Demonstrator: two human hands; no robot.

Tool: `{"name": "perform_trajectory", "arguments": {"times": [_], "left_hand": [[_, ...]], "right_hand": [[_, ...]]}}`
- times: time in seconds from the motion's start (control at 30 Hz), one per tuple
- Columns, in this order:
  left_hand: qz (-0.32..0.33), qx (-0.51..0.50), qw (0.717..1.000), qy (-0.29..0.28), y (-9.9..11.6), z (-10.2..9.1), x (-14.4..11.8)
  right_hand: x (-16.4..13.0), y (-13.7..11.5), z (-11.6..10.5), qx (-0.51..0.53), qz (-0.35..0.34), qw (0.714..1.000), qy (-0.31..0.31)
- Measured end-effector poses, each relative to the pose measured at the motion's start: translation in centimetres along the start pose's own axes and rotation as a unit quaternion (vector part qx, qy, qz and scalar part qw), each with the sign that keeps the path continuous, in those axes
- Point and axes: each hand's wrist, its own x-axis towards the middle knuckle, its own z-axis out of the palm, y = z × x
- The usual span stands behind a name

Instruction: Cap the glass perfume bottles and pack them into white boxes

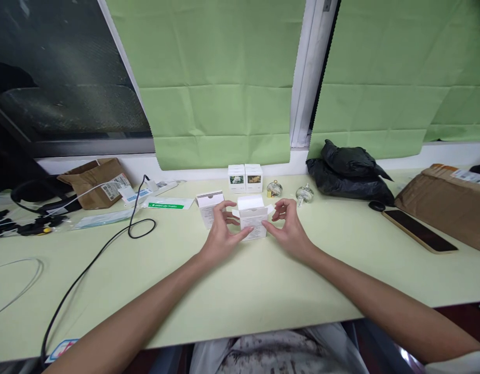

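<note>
Centrally, in the head view, a small white box [252,223] is held upright on the pale green tabletop [240,291], its top flaps standing open; it is pinched between both hands. The left hand [220,234] is pressed against the box's left side, thumb along the lower front and fingers curled near the open top; the right hand [289,228] is set against the right side, its grip closed on the side flap with thumb and fingertips.

Just to the left of the held box, a second white box [209,208] is seen standing, also with its lid raised; behind both, near the wall, two closed boxes with pictures [245,178] are placed side by side, touching. Two small glass jars [289,191] are seen to their right.

Further right, a black plastic bag [351,171] is slumped against the wall; a phone [419,231] is laid face up beside a brown parcel [448,202]. On the left, a black cable [107,244] is looped across the tabletop; a brown paper bag [95,182] with a label is lying behind it.
</note>
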Motion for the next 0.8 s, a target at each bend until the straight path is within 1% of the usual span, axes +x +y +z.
{"name": "perform_trajectory", "arguments": {"times": [0.07, 0.17, 0.27, 0.37, 0.43, 0.53, 0.63, 0.7, 0.73, 0.77, 0.8], "left_hand": [[-0.018, -0.001, 1.000, -0.013, -0.1, 0.1, -0.1], [-0.046, 0.007, 0.998, -0.031, -0.2, 0.1, -0.2], [-0.032, 0.008, 0.998, -0.057, 0.1, 0.1, -0.5], [0.015, 0.017, 0.997, -0.080, 0.6, 0.1, -0.8], [0.035, 0.038, 0.995, -0.087, 0.9, 0.1, -1.0], [0.060, 0.069, 0.990, -0.103, 1.3, -0.2, -0.9], [0.100, 0.116, 0.979, -0.135, 1.5, -1.1, -0.5], [0.150, 0.162, 0.965, -0.142, 1.4, -2.0, -0.1], [0.192, 0.187, 0.954, -0.135, 1.3, -2.6, 0.0], [0.232, 0.214, 0.941, -0.119, 1.2, -3.2, 0.1], [0.261, 0.235, 0.932, -0.091, 1.0, -3.7, 0.1]], "right_hand": [[-0.1, 0.1, 0.1, 0.006, 0.026, 1.000, -0.016], [-0.1, -0.1, 0.1, 0.014, 0.035, 0.996, -0.077], [-0.3, -0.8, 0.1, 0.026, 0.035, 0.993, -0.108], [-0.5, -1.3, 0.1, 0.043, 0.049, 0.989, -0.129], [-0.6, -1.4, 0.2, 0.044, 0.053, 0.988, -0.136], [-0.5, -0.7, 0.6, 0.025, 0.053, 0.990, -0.126], [0.0, 0.2, 0.8, 0.015, 0.057, 0.992, -0.111], [0.3, 0.6, 0.8, 0.022, 0.061, 0.991, -0.117], [0.5, 0.6, 0.8, 0.026, 0.063, 0.990, -0.123], [0.6, 0.5, 0.8, 0.027, 0.065, 0.989, -0.129], [0.7, 0.4, 0.8, 0.025, 0.069, 0.988, -0.135]]}}
